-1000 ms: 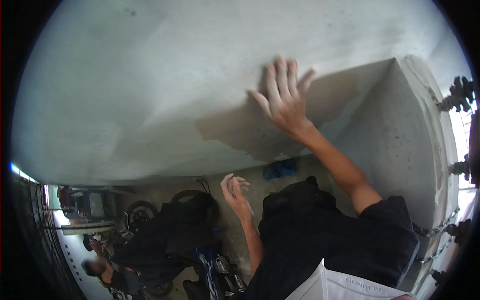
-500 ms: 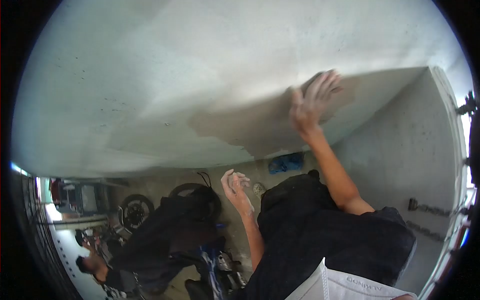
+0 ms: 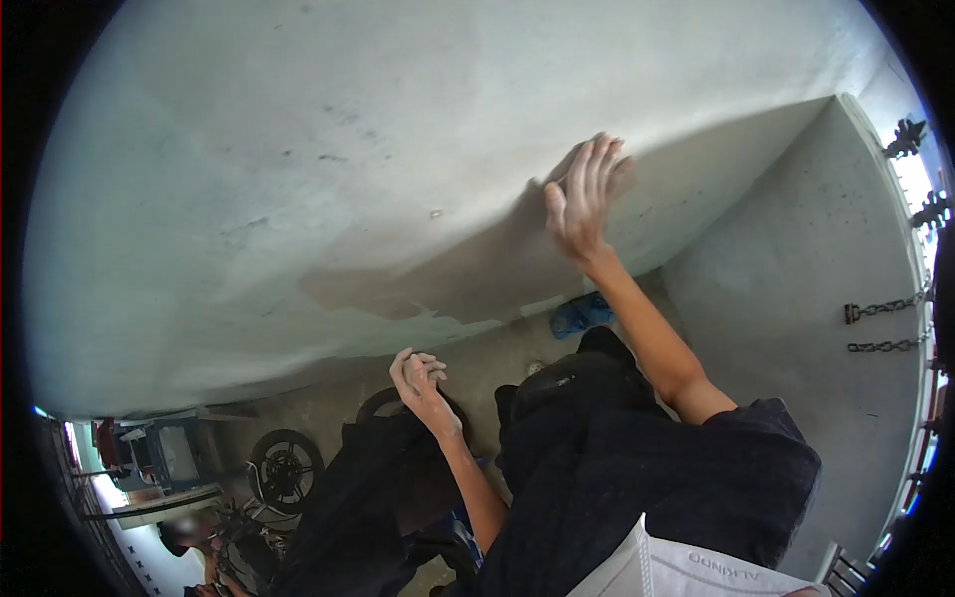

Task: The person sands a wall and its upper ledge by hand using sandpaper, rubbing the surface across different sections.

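My right hand [image 3: 585,204] lies against the pale wall [image 3: 418,119], fingers long and dusted white. A dark, flat edge shows beside the fingers; it looks like a piece of sandpaper [image 3: 566,165], mostly covered by the hand. Below the hand runs a smooth, darker grey-brown patch [image 3: 398,284] on the wall. My left hand [image 3: 422,386] is raised lower down, away from the wall's surface, its whitened fingers loosely bent and apart with nothing visible in them.
A blue plastic bag [image 3: 582,315] lies on the floor at the wall's foot. Left of me are a black-draped motorcycle [image 3: 348,497], a wheel [image 3: 286,471] and another person [image 3: 234,552]. Chains [image 3: 885,308] hang by the side wall [image 3: 796,269] on the right.
My view has tilted and shifted, bringing more chains into sight. My right hand stays against the wall, appearing slightly further left; my left hand also appears further left.
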`<state>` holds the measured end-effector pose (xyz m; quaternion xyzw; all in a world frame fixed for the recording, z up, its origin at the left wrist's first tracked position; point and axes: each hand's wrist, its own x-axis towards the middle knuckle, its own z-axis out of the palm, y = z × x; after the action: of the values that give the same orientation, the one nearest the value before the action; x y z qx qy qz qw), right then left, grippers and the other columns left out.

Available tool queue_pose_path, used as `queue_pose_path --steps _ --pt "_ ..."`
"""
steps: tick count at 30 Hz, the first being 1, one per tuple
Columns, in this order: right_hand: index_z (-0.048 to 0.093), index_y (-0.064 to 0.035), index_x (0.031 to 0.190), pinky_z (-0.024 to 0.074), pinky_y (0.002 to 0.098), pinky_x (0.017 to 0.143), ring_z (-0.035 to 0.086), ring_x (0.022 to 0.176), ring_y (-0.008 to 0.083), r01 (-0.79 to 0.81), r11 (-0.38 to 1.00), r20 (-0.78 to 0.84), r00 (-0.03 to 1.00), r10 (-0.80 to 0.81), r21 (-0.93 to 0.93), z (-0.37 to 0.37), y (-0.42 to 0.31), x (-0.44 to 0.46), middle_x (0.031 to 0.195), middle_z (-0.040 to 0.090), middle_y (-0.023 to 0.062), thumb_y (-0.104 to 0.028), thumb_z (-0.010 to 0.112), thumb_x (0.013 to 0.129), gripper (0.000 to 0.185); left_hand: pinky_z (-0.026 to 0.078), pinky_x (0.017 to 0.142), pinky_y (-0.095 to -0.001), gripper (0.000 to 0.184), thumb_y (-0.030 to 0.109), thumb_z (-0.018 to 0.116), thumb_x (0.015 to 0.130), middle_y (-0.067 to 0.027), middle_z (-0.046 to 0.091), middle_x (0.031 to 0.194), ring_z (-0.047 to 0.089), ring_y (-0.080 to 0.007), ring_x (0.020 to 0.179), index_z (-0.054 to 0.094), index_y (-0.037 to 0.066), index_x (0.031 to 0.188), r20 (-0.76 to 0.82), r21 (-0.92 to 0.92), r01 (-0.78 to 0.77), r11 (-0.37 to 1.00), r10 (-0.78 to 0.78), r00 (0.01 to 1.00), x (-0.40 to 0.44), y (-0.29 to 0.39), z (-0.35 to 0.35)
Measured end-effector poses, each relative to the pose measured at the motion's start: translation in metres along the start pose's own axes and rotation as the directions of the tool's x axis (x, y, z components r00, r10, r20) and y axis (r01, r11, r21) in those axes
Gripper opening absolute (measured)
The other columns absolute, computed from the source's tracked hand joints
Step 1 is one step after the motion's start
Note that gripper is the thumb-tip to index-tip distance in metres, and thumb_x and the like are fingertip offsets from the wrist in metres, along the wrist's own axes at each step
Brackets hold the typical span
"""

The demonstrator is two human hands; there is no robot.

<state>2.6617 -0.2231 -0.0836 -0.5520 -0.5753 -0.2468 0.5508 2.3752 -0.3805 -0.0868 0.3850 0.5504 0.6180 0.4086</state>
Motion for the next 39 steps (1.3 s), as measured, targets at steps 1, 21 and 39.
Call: queue_pose_path --steps 1,21,39 --pt "0.027 0.0119 0.149 -0.009 0.0678 0.113 0.006 0.149 0.0489 0.031 1.0 -0.035 0.999 -0.03 0.007 -0.002 -0.004 0.022 0.158 0.02 0.0309 -0.039 0.04 0.103 0.07 0.045 0.067 -0.0259 0.029 0.024 0.054 0.102 -0.0056 0.058 0.093 0.057 -0.0129 0.078 0.05 0.005 0.125 -0.01 -0.005 -0.006 1.0 0.006 1.0 0.005 0.0 -0.005" --pt "0.048 0.0046 0.141 0.0323 0.0403 0.115 0.046 0.136 0.0288 -0.517 0.611 0.756 0.615 -0.222 0.6 -0.047 -0.198 -0.037 0.145 0.051 0.0177 -0.008 0.046 0.103 0.04 0.048 0.079 -0.0263 0.035 0.031 0.053 0.104 -0.0066 0.065 0.107 0.06 -0.0135 0.098 0.049 0.009 0.131 -0.426 0.086 0.046 0.995 -0.005 0.905 -0.096 0.018 -0.069" --pt "0.051 0.0034 0.136 0.0534 0.0305 0.086 0.065 0.098 0.0159 -0.888 0.244 0.617 -0.448 -0.647 -0.389 -0.126 -0.162 -0.097 0.113 0.066 0.011 -0.018 0.055 0.101 0.041 0.052 0.072 -0.0251 0.03 0.015 0.073 0.091 -0.0036 0.065 0.101 0.061 -0.0095 0.085 0.063 0.001 0.116 -0.678 -0.214 -0.046 0.976 -0.115 0.726 -0.204 -0.025 0.026"
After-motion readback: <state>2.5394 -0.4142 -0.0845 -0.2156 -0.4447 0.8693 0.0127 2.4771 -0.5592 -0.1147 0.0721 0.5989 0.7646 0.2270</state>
